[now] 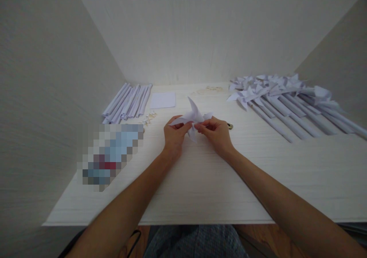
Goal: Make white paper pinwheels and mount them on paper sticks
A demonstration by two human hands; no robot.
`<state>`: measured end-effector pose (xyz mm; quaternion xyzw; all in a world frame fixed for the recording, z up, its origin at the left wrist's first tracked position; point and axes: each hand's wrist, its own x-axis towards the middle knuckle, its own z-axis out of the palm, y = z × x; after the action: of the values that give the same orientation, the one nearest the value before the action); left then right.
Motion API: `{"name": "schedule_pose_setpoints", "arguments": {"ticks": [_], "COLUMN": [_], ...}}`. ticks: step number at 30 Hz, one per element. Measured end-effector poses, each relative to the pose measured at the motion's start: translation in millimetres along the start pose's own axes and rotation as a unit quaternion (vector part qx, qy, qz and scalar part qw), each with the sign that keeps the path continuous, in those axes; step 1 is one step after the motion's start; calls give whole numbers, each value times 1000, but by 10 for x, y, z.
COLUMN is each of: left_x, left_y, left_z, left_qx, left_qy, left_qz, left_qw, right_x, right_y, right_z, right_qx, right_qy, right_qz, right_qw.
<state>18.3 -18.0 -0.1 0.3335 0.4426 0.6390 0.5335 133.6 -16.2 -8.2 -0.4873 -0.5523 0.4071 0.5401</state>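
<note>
- The paper pinwheel head (192, 117) was pinched at its centre by the fingers (185, 125) of the left hand (174, 136) and by those of the right hand (215, 132), both sets closed on the paper from either side.
- The step in hand was judged to be the gathering of the blade tips at the middle; it would be done well if the tips were kept stacked squarely over the centre and the pressure kept light, so that the curved blades were not flattened.
- A grip close to the centre was judged safer than one on the blades, since thin paper creases easily.
- The pinwheel head was held just above the worktop (200, 181), near its middle and in front of the person.
- It was seen as white paper, with pointed blades fanned upward, leftward and downward; its exact blade count could not be told.
- A small dark object (230, 126) lay just right of the pinwheel head, partly hidden by the right hand; what it was could not be told.
- A flat white paper square (162, 100) lay behind and to the left of the pinwheel head.
- A bundle of rolled paper sticks (127, 103) lay further left of it.
- Finished pinwheels (275, 97) on sticks were piled well to its right.
- A blurred patch (110, 154) lay to the left and nearer.
</note>
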Motion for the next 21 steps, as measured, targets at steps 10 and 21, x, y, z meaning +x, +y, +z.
{"name": "schedule_pose_setpoints", "arguments": {"ticks": [10, 21], "left_x": [-18, -22], "left_y": [-7, -33], "left_z": [24, 31], "left_qx": [18, 39], "left_qy": [12, 20], "left_qz": [9, 30], "left_qw": [1000, 999], "right_x": [-9, -28], "right_y": [7, -17], "right_z": [8, 31], "right_qx": [-21, -28], "right_qy": [31, 40], "right_qz": [-3, 14], "right_qw": [999, 999]}}
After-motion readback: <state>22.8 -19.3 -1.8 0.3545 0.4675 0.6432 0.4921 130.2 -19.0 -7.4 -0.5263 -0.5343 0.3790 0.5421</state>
